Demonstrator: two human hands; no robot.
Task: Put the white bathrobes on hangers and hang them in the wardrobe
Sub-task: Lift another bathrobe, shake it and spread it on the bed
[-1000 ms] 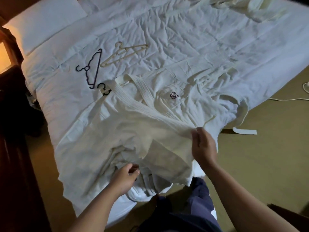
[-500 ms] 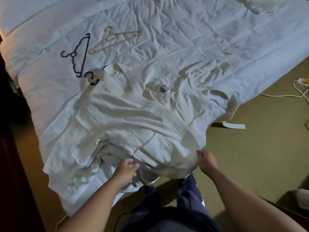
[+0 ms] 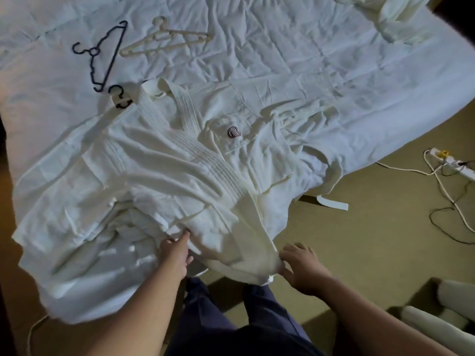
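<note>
A white bathrobe [image 3: 180, 176] lies spread front-up on the bed, its lower part hanging over the near edge. The black hook of a hanger [image 3: 119, 97] pokes out at its collar. My left hand [image 3: 177, 250] holds a fold of the robe's lower front, the index finger tucked under the cloth. At the robe's bottom hem, my right hand [image 3: 300, 265] touches the edge with fingers spread and relaxed. A dark blue hanger [image 3: 102, 55] and a cream hanger [image 3: 167, 42] lie loose on the sheet beyond the collar. A second white bathrobe [image 3: 395, 19] is bunched at the bed's far right.
The bed [image 3: 308, 60] with its crumpled white sheet fills most of the view. The robe's belt end [image 3: 331, 202] dangles over the carpet. A white power strip [image 3: 457, 168] with trailing cables lies on the floor at the right. White rolled items [image 3: 449, 301] sit at the lower right.
My right hand has lowered the robe's front panel onto the bed and slid down to the hem, opening. My left hand moved up a little on the lower front. The view shifted right.
</note>
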